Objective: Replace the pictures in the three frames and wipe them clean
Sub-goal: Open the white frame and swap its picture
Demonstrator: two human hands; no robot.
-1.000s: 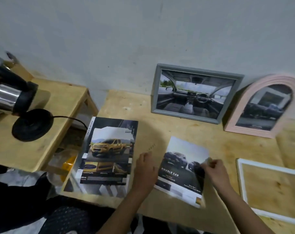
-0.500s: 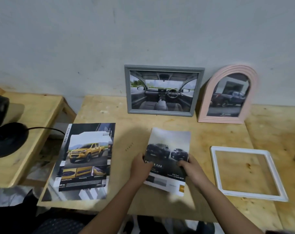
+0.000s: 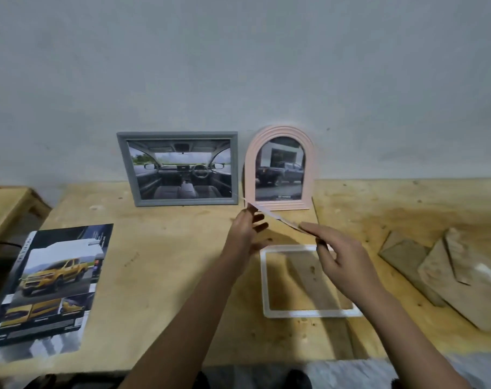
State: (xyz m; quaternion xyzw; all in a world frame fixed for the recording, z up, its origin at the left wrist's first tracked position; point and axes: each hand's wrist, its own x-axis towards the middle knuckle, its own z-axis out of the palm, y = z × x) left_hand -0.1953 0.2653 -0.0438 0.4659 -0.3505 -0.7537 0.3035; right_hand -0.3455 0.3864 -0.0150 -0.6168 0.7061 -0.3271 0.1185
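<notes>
The picture (image 3: 269,216) is turned almost edge-on to me, so its printed face is hidden and I see only a thin pale strip. My right forearm covers the right rim of the white frame (image 3: 264,279), which lies flat on the tabletop (image 3: 168,248). The brochure (image 3: 50,282) is cut off at the left edge, and the brown boards (image 3: 449,279) on the right are too blurred to identify.

My left hand (image 3: 245,234) pinches the picture's far end, its other fingers spread. My right hand (image 3: 342,262) pinches the near end, fingers flat on top and thumb beneath. The picture hangs above the white frame's far rim, before the pink arched frame (image 3: 250,169) and the grey frame (image 3: 127,169).
</notes>
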